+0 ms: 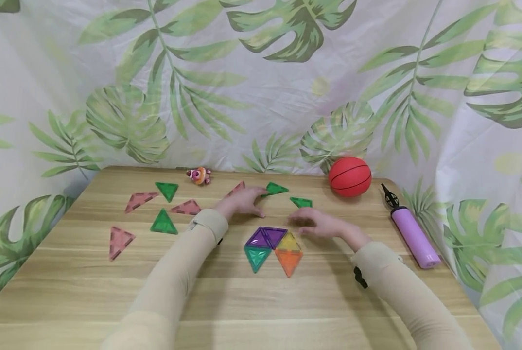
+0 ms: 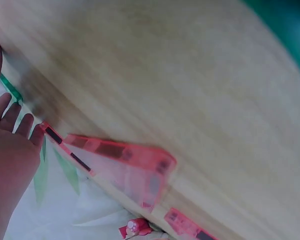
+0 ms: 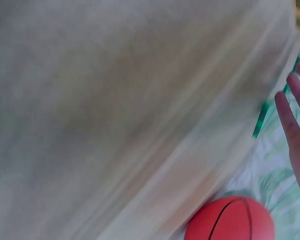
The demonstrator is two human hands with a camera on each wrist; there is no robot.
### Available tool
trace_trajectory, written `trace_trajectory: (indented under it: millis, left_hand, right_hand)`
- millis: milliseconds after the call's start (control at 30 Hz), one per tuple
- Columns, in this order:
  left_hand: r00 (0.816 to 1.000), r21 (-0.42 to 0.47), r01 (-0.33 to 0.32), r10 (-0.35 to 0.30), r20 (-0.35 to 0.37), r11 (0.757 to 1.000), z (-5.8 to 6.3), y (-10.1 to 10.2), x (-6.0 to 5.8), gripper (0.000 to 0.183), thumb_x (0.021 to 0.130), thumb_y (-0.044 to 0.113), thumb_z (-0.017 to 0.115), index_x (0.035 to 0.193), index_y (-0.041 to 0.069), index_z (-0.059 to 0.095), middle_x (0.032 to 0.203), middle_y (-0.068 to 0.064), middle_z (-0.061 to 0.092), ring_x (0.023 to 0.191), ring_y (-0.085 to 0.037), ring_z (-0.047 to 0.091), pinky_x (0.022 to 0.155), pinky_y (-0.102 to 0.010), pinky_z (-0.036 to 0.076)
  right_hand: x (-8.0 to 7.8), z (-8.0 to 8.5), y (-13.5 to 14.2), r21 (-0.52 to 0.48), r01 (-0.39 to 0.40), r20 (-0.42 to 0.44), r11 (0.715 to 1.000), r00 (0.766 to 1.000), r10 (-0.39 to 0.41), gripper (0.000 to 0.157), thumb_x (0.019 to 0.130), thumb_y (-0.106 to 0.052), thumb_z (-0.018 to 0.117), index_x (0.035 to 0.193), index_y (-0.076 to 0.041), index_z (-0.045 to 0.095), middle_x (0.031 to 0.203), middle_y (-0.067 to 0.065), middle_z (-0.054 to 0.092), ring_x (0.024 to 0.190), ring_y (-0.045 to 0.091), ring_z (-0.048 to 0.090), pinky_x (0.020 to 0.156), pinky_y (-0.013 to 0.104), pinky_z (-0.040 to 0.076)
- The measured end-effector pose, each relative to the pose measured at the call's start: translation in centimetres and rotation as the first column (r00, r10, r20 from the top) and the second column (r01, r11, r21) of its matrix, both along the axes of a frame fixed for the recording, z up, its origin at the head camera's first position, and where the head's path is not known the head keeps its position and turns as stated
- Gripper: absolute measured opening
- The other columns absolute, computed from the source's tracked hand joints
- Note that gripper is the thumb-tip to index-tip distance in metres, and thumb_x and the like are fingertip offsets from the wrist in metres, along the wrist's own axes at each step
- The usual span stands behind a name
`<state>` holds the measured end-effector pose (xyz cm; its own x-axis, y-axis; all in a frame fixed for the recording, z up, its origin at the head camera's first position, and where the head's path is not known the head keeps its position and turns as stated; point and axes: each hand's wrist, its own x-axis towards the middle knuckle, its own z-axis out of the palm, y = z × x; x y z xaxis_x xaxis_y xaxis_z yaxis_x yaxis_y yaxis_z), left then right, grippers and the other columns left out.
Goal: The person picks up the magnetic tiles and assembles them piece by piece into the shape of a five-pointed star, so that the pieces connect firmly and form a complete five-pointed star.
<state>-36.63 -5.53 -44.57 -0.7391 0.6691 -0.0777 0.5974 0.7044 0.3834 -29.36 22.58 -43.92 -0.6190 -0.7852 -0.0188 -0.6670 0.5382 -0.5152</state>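
In the head view my left hand (image 1: 245, 200) reaches over the table, thumb apart from the fingers, its fingertips at the edge of a green triangular tile (image 1: 276, 188). A red tile (image 1: 236, 188) lies partly hidden behind that hand. My right hand (image 1: 318, 222), fingers loosely extended, hovers near the yellow tile (image 1: 289, 241), with another green tile (image 1: 302, 202) just beyond it. Between the forearms sits a joined group: two purple tiles (image 1: 275, 235), a teal tile (image 1: 257, 257), the yellow one and an orange tile (image 1: 289, 261). Both wrist views show spread fingers holding nothing.
Several loose red (image 1: 121, 241) and green (image 1: 164, 222) triangles lie on the left of the wooden table (image 1: 261, 311). A small toy figure (image 1: 199, 175) stands at the back edge. Toward the right are a red ball (image 1: 350, 177) and a purple hand pump (image 1: 415, 237).
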Motion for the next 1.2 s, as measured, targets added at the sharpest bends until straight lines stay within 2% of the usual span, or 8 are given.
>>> trace_trajectory:
  millis: [67,200,300,533,700,867,1067,1200]
  left_hand:
    - [1.0,-0.019,0.005,-0.005,-0.009,1.0,0.1,0.0,0.0,0.079,0.078,0.036,0.076,0.141,0.002,0.042,0.149,-0.014,0.036,0.138,-0.031,0.03,0.114,-0.042,0.021]
    - [0.999,-0.052,0.035,-0.037,-0.03,0.998,0.3,0.2,0.1,0.074,0.08,0.038,0.074,0.138,0.002,0.046,0.145,-0.014,0.038,0.136,-0.032,0.032,0.113,-0.043,0.022]
    - [0.997,-0.062,0.065,-0.068,-0.037,0.996,0.4,0.2,0.2,0.068,0.081,0.037,0.073,0.136,0.004,0.049,0.142,-0.014,0.042,0.133,-0.031,0.034,0.113,-0.043,0.023]
    - [0.99,-0.049,0.121,-0.124,-0.067,0.992,0.8,0.3,0.2,0.052,0.083,0.028,0.073,0.127,0.004,0.058,0.133,-0.015,0.05,0.127,-0.032,0.042,0.11,-0.048,0.025]
    - [0.997,-0.025,0.06,-0.061,-0.057,0.998,0.9,0.5,0.0,0.05,0.09,0.02,0.064,0.135,0.004,0.05,0.143,-0.015,0.043,0.133,-0.032,0.037,0.112,-0.047,0.025]
    - [0.998,-0.055,-0.014,0.011,-0.055,0.998,0.6,1.0,-0.3,0.048,0.096,0.014,0.055,0.142,0.012,0.044,0.148,-0.008,0.039,0.137,-0.029,0.032,0.113,-0.044,0.024]
    - [0.998,-0.055,-0.038,0.035,-0.06,0.998,0.6,1.8,-0.1,0.047,0.093,0.016,0.06,0.138,0.01,0.049,0.143,-0.011,0.045,0.133,-0.031,0.038,0.11,-0.045,0.028]
    - [0.995,-0.062,-0.065,0.06,-0.082,0.996,0.3,2.0,0.1,0.051,0.09,0.027,0.065,0.136,0.012,0.051,0.139,-0.012,0.047,0.128,-0.034,0.041,0.107,-0.048,0.031]
  right_hand:
    - [-0.4,0.2,0.6,-0.004,0.093,-0.049,0.996,0.994,-0.093,0.046,0.09,-0.008,0.062,0.134,-0.003,0.051,0.135,0.017,0.05,0.125,0.034,0.046,0.103,0.049,0.037]
    - [-1.2,0.2,1.6,0.026,0.234,-0.159,0.972,0.961,-0.227,0.044,0.089,-0.006,0.063,0.132,-0.001,0.053,0.136,0.022,0.047,0.126,0.039,0.042,0.103,0.052,0.036]
    - [-1.6,0.0,2.0,0.065,0.273,-0.2,0.96,0.946,-0.256,0.045,0.089,-0.006,0.063,0.132,0.002,0.051,0.139,0.024,0.044,0.129,0.042,0.038,0.105,0.053,0.032]
    - [-2.4,-0.3,2.1,0.144,0.314,-0.206,0.938,0.937,-0.282,0.045,0.092,-0.008,0.059,0.134,0.004,0.048,0.139,0.024,0.045,0.129,0.042,0.039,0.106,0.052,0.03]
    - [-2.6,-0.4,2.0,0.151,0.343,-0.186,0.927,0.931,-0.314,0.046,0.092,-0.014,0.061,0.133,0.002,0.05,0.137,0.024,0.046,0.128,0.042,0.039,0.106,0.053,0.03]
    - [-2.8,-0.7,1.6,0.15,0.386,-0.162,0.91,0.918,-0.362,0.052,0.091,-0.024,0.063,0.136,-0.002,0.049,0.138,0.023,0.046,0.127,0.042,0.039,0.105,0.052,0.032]
    - [-3.0,-1.1,1.2,0.156,0.41,-0.156,0.899,0.909,-0.387,0.058,0.09,-0.033,0.064,0.138,-0.006,0.047,0.135,0.02,0.047,0.124,0.039,0.041,0.103,0.051,0.035]
    - [-3.2,-1.2,0.6,0.177,0.418,-0.185,0.891,0.903,-0.387,0.061,0.088,-0.038,0.065,0.137,-0.006,0.049,0.131,0.018,0.049,0.12,0.037,0.045,0.101,0.049,0.036]
